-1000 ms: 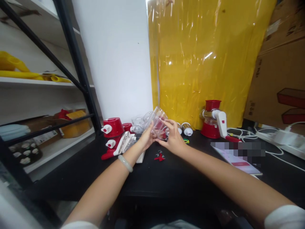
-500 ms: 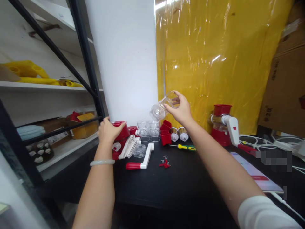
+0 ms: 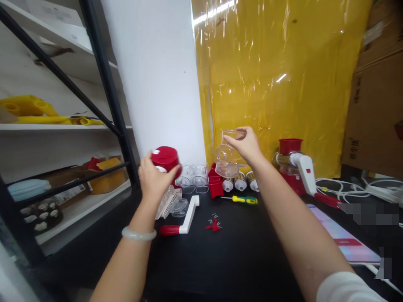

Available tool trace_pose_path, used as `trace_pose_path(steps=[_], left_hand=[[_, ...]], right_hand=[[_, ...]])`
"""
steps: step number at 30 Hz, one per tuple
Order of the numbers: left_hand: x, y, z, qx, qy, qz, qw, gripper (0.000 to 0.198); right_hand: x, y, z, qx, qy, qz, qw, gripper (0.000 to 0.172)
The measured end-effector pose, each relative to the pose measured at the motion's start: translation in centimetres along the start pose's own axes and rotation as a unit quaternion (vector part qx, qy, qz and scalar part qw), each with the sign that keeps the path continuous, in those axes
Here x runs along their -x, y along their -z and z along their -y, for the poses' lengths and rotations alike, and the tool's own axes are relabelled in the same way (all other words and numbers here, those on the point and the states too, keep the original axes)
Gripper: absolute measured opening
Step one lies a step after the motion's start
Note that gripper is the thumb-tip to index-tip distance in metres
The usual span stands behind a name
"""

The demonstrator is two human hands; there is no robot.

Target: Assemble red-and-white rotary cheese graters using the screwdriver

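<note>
My left hand (image 3: 154, 174) is wrapped round a red plastic base (image 3: 165, 156), lifted above the table at the left. In my right hand (image 3: 248, 144) is a clear plastic housing (image 3: 226, 161), held by its square upper part in front of the yellow curtain. Below the hands lie a crank handle (image 3: 189, 214) with a red grip, a round clear part (image 3: 179, 207) and white parts (image 3: 168, 202). Small red pieces and screws (image 3: 214, 225) are in the middle. Clear housings (image 3: 193, 176), red hoppers (image 3: 215, 184) and grater drums (image 3: 241, 184) stand behind.
A yellow-green screwdriver (image 3: 244, 200) lies before the drums. At the right are an assembled rotary grater (image 3: 291, 167), a lit tablet (image 3: 344, 239) and white cables (image 3: 333, 186). A black-framed shelf (image 3: 110, 100) borders the left; cardboard boxes (image 3: 365, 113) are stacked at the right.
My left hand has raised the red base off the table and brought it rightward. The clear housing in my right hand has turned more upright and come lower. The camera view has shifted.
</note>
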State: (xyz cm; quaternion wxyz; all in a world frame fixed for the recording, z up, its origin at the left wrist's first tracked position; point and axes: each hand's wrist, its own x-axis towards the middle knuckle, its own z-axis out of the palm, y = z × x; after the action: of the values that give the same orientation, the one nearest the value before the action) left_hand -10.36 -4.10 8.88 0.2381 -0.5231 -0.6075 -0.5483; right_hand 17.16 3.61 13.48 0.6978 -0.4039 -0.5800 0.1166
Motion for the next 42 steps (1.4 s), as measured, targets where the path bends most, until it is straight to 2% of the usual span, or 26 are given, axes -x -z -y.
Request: trace_pose_path(steps=[2,4,5,7,11,15,19,24,27,30,32,34,37,42], left_hand=[[2.5,-1.6,-2.9,0.121,0.013,0.097,0.988,0.097],[5.4,-3.2,-5.2,0.213,0.033,0.241,0.946,0.092],[6.7,-3.9,-6.0,0.248,0.029,0.316,0.915,0.088],[9.0,-5.1,-7.1,0.278,0.025,0.388,0.879,0.086],[11.8,-6.7,-8.0,0.277,0.006,0.402,0.873,0.091],[13.4,-7.8,-9.0,0.295,0.023,0.407,0.864,0.090],[14.3,-8.0,-9.6,0.299,0.013,0.418,0.857,0.091],[14.5,-7.3,-9.2,0.271,0.010,0.449,0.851,0.093],[13.9,-6.6,-8.7,0.298,0.022,0.494,0.817,0.089],[13.0,-5.8,-8.4,0.370,0.036,0.558,0.742,0.071],[12.5,-5.5,-8.2,0.408,0.056,0.587,0.696,0.070],[12.2,-5.4,-8.1,0.422,0.069,0.603,0.673,0.074],[12.3,-5.5,-8.1,0.426,0.069,0.609,0.665,0.073],[12.5,-5.4,-8.4,0.434,0.033,0.583,0.686,0.067]], right_hand=[[-0.5,1.1,0.2,0.015,0.004,-0.016,1.000,0.063],[-0.9,2.4,0.3,0.031,0.020,-0.013,0.999,0.062],[-1.1,3.0,0.3,0.037,0.031,-0.008,0.999,0.063],[-1.4,4.3,0.2,0.048,0.056,0.000,0.997,0.063],[-2.2,6.1,-0.6,0.062,0.082,0.002,0.995,0.066],[-2.3,6.2,-1.1,0.062,0.090,0.037,0.993,0.063],[-1.5,5.2,-0.8,0.053,0.067,0.101,0.991,0.061],[-0.6,4.5,-0.3,0.036,0.066,0.214,0.974,0.066],[-0.5,4.8,-0.2,0.028,0.066,0.259,0.963,0.067],[-0.5,5.4,0.0,0.033,0.079,0.296,0.952,0.066],[-0.4,5.8,0.2,0.035,0.084,0.324,0.942,0.064],[-0.3,6.1,0.4,0.031,0.087,0.355,0.930,0.063],[-0.1,6.2,0.5,0.027,0.095,0.399,0.911,0.064],[-0.1,6.3,0.5,0.035,0.105,0.446,0.888,0.065]])
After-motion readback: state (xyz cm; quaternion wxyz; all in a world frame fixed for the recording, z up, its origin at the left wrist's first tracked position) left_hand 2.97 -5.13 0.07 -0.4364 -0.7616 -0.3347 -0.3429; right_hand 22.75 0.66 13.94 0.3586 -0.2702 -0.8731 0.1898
